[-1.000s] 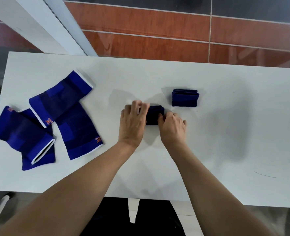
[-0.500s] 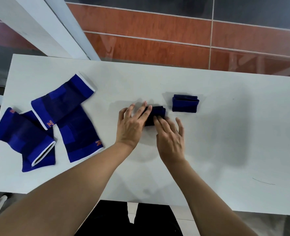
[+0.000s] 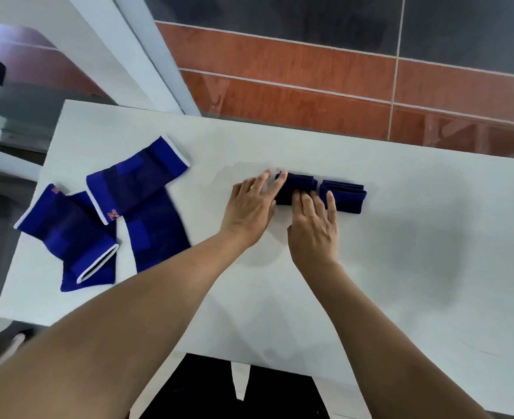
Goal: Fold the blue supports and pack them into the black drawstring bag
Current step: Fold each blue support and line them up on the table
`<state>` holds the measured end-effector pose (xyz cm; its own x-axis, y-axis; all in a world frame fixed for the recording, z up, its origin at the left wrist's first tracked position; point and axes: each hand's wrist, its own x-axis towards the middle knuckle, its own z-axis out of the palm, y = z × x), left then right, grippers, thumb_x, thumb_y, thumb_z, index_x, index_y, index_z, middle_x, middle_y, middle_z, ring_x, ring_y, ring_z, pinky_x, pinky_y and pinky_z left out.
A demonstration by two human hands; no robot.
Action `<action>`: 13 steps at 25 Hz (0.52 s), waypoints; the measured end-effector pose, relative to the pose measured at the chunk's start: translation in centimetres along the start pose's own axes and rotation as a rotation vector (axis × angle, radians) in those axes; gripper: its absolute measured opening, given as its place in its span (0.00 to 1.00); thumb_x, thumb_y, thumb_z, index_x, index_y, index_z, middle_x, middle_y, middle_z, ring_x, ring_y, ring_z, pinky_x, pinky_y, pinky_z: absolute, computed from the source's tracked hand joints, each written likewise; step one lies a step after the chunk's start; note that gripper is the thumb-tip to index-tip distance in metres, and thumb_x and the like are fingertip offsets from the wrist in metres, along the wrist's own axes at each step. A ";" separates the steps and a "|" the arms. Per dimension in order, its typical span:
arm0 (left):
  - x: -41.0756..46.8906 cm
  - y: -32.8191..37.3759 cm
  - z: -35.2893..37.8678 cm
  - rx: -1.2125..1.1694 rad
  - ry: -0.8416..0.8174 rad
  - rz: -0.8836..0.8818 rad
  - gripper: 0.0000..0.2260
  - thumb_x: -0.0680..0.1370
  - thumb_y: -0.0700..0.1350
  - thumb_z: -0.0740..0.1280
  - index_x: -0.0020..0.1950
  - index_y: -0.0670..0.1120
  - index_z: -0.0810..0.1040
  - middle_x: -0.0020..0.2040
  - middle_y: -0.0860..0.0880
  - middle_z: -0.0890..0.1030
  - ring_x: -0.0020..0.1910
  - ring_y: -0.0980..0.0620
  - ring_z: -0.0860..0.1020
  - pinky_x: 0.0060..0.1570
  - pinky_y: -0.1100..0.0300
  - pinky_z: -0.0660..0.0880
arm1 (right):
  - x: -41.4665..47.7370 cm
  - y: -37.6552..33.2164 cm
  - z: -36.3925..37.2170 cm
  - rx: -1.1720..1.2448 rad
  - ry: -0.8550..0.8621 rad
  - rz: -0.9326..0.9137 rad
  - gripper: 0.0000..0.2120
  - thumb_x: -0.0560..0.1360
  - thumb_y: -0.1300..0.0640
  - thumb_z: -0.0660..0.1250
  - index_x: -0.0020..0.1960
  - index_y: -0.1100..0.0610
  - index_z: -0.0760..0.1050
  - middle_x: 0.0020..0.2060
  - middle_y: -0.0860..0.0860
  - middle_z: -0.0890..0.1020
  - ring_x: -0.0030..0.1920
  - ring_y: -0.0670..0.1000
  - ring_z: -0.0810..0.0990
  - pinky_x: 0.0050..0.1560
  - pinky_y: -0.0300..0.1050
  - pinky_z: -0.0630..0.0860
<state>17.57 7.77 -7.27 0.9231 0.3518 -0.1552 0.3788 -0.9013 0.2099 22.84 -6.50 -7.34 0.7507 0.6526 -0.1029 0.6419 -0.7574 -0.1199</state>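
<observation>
Pressing flat is the step in hand: both hands work on a folded blue support [image 3: 298,187] lying on the white table [image 3: 400,267], toward its far middle. The left hand [image 3: 249,210] has its fingers [image 3: 280,184] straight and laid against the bundle's left end, gripping nothing. The right hand [image 3: 314,231] likewise has its fingers [image 3: 305,201] extended across the near side and top of the bundle, with one finger reaching onto the second folded support [image 3: 345,196] just to the right. The two bundles sit just beside each other (whether they touch cannot be told under the fingers). The unfolded supports [image 3: 138,179], apparently four, lie overlapped in a loose heap at the table's left end, well apart from the hands. The black drawstring bag is not in view. Judgement: folding is under way, with two pieces done or nearly so, the heap outstanding and packing not begun. To finish this step well, pressure should fall evenly across the top so the layers settle without springing open, and the left hand should square the end so the edges line up. The elastic knit will likely want to unfold on release; lifting off slowly and parking the bundle tight against its neighbour would help it hold. Sliding pressure risks skewing the layers.
</observation>
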 end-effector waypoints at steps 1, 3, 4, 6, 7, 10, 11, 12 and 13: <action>-1.8 -0.7 -0.4 -0.038 0.007 -0.047 0.26 0.83 0.45 0.59 0.81 0.52 0.57 0.77 0.44 0.66 0.68 0.42 0.70 0.68 0.49 0.66 | -0.1 -0.1 0.0 0.019 -0.011 0.006 0.31 0.73 0.64 0.67 0.76 0.63 0.66 0.67 0.57 0.75 0.73 0.59 0.69 0.79 0.59 0.50; -6.1 -2.6 -0.9 -0.101 0.049 -0.178 0.25 0.81 0.43 0.60 0.79 0.50 0.61 0.75 0.43 0.68 0.68 0.42 0.71 0.67 0.48 0.67 | -0.3 -0.1 -0.1 0.059 -0.015 0.026 0.32 0.73 0.64 0.68 0.76 0.61 0.66 0.68 0.57 0.75 0.73 0.59 0.69 0.79 0.60 0.51; -8.6 -3.6 -1.0 -0.110 0.078 -0.256 0.24 0.80 0.41 0.61 0.78 0.49 0.64 0.74 0.43 0.69 0.67 0.41 0.71 0.67 0.48 0.67 | -0.6 -0.3 -0.3 0.072 -0.008 0.030 0.31 0.73 0.64 0.68 0.75 0.61 0.67 0.68 0.57 0.75 0.72 0.59 0.69 0.78 0.61 0.52; -13.1 -5.6 -1.0 -0.111 0.124 -0.405 0.22 0.80 0.40 0.62 0.74 0.47 0.68 0.72 0.43 0.71 0.66 0.40 0.72 0.66 0.46 0.69 | -1.1 -0.6 -0.7 0.084 0.020 0.023 0.29 0.73 0.64 0.68 0.73 0.60 0.69 0.69 0.58 0.74 0.72 0.60 0.69 0.77 0.62 0.55; -15.1 -6.5 -0.9 -0.125 0.133 -0.480 0.21 0.80 0.39 0.62 0.73 0.46 0.69 0.72 0.42 0.71 0.67 0.40 0.72 0.66 0.46 0.69 | -1.4 -1.0 -1.0 0.094 0.033 0.005 0.28 0.73 0.64 0.68 0.73 0.60 0.70 0.69 0.58 0.74 0.71 0.60 0.70 0.76 0.61 0.57; -19.6 -8.2 -0.6 -0.178 0.014 -0.620 0.21 0.81 0.41 0.61 0.75 0.45 0.68 0.77 0.41 0.66 0.74 0.39 0.66 0.71 0.46 0.65 | -3.2 -3.4 -1.7 0.158 0.026 -0.089 0.25 0.72 0.65 0.67 0.69 0.61 0.73 0.67 0.58 0.76 0.68 0.61 0.72 0.72 0.58 0.63; -20.6 -8.4 -0.5 -0.187 -0.055 -0.609 0.22 0.82 0.43 0.61 0.77 0.46 0.66 0.79 0.42 0.62 0.77 0.40 0.62 0.73 0.46 0.63 | -3.8 -4.6 -1.6 0.180 0.002 -0.134 0.24 0.72 0.65 0.67 0.68 0.61 0.74 0.67 0.58 0.76 0.67 0.60 0.73 0.70 0.57 0.65; -21.4 -8.5 -0.4 -0.187 -0.105 -0.563 0.24 0.82 0.44 0.60 0.78 0.48 0.63 0.81 0.44 0.59 0.79 0.41 0.58 0.74 0.47 0.61 | -4.5 -6.0 -1.6 0.191 -0.033 -0.185 0.24 0.72 0.66 0.67 0.69 0.60 0.74 0.67 0.57 0.77 0.67 0.60 0.74 0.69 0.55 0.66; -22.0 -8.4 -0.5 -0.177 -0.135 -0.502 0.25 0.82 0.45 0.60 0.80 0.50 0.61 0.81 0.45 0.57 0.79 0.42 0.57 0.75 0.48 0.60 | -5.2 -7.3 -1.4 0.200 -0.081 -0.235 0.25 0.73 0.65 0.67 0.69 0.60 0.74 0.68 0.57 0.76 0.67 0.58 0.74 0.69 0.54 0.67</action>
<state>-5.91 7.74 -5.16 0.6136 0.6817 -0.3985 0.7868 -0.5704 0.2357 14.42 -4.39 -4.52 0.5657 0.8149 -0.1267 0.7466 -0.5713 -0.3410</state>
